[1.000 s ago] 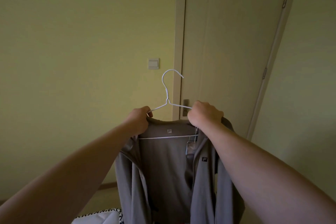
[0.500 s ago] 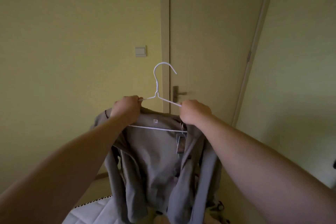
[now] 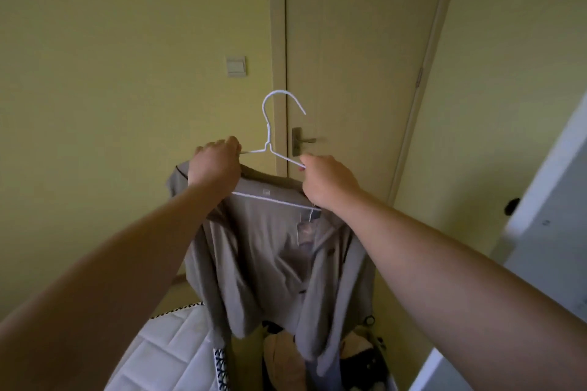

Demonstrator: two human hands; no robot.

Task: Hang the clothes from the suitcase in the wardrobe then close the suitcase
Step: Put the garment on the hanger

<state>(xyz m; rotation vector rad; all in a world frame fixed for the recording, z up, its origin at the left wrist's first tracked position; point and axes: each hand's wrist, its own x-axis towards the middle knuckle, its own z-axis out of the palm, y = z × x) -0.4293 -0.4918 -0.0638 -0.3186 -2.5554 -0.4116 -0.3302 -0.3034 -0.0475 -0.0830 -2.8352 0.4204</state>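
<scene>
A grey jacket (image 3: pixel 270 251) hangs on a white wire hanger (image 3: pixel 268 124), held up in front of me at chest height. My left hand (image 3: pixel 216 165) grips the left shoulder of the jacket and hanger. My right hand (image 3: pixel 327 181) grips the right shoulder, with the wire running out past its fingers. The hook points up and curves right. Below the jacket's hem, part of the open suitcase (image 3: pixel 374 355) shows with beige and dark clothes in it. A white wardrobe door (image 3: pixel 552 200) with a dark knob stands at the right edge.
Straight ahead is a closed beige room door (image 3: pixel 355 41) with a metal lever handle (image 3: pixel 301 140). A light switch (image 3: pixel 236 66) sits on the yellow wall to its left. A white quilted bed (image 3: pixel 165 355) with a black-and-white trim lies at the bottom left.
My view has swung to the right: the door and switch drifted left, and the white wardrobe door came into view. The jacket's left shoulder now sits spread over the hanger end. Both hands keep their grip.
</scene>
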